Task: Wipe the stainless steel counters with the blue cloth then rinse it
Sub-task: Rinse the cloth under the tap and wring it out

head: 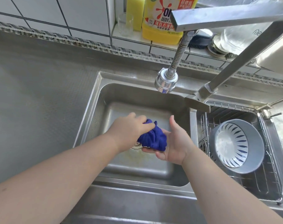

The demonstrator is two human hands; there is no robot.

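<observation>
Both my hands are over the left sink basin (95,110), blue cloth (153,138) bunched between them, above the basin floor near the drain (136,145), which is mostly hidden under the cloth

My left hand (131,128) comes in from the left, fingers curled over the top of the cloth, gripping it. My right hand (174,141) sits palm-up under and beside it, fingers cupped around the cloth's underside, thumb standing straight up and apart

Room: basin walls are well apart from both hands on the left, back and front; right wall is near my right wrist. Spray head (165,82) on the flexible hose hangs over the basin's back edge, above and behind the hands, not touching. Can't tell whether water is running

Right basin holds a wire rack (258,183) with a grey bowl (237,146) tilted in it, white patterned inside facing up. Faucet arm (234,75) rises from the divider between basins

Stainless counter (32,94) runs flat left of the sink to the tiled wall. Tiled ledge at the back edge carries a yellow detergent bottle (161,21), a yellow sponge (135,12), a clear glass (125,25) and a dark brush (199,41)
</observation>
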